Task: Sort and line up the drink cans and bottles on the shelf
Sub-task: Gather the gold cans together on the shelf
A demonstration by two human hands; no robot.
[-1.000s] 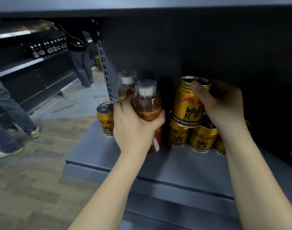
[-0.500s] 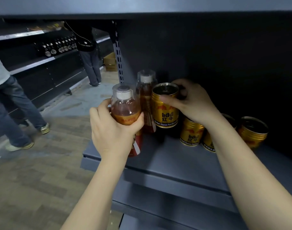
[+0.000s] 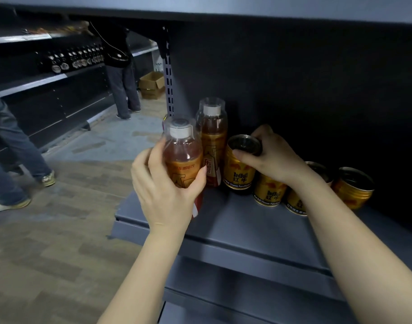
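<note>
My left hand [image 3: 164, 190] grips an orange drink bottle [image 3: 182, 155] with a white cap near the left front of the grey shelf [image 3: 242, 225]. A second orange bottle [image 3: 213, 141] stands upright just behind it. My right hand [image 3: 274, 157] holds a gold Red Bull can [image 3: 239, 174] by its top rim, right beside the second bottle; I cannot tell whether the can touches the shelf. To the right, three more gold cans stand on the shelf: one [image 3: 269, 194] below my wrist, one [image 3: 296, 203] partly hidden by my forearm, one [image 3: 352, 187] farthest right.
The shelf's dark back wall and the shelf above close in the space. A slotted upright post [image 3: 168, 87] stands at the left back corner. In the aisle to the left are two people [image 3: 120, 73], a cardboard box [image 3: 152, 84] and a facing shelf of dark bottles [image 3: 71, 60].
My right hand carried the gold can left and down from atop the other cans to beside the rear bottle. My left hand shifted its bottle left and forward.
</note>
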